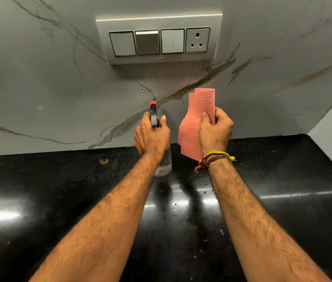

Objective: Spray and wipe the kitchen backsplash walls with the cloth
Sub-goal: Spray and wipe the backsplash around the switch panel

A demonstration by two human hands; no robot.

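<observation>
There is one view only, from the camera worn on my head, so nothing is shared with a second view. It looks forward and down, square onto the grey-veined white marble backsplash wall (45, 82), which stands near and fills the upper half. The glossy black stone worktop (63, 192) spreads across the lower half. My two forearms reach in from the bottom edge toward the middle. The wide lens bends the wall's edges; the silver switch-and-socket panel (159, 37) sits top centre.
</observation>
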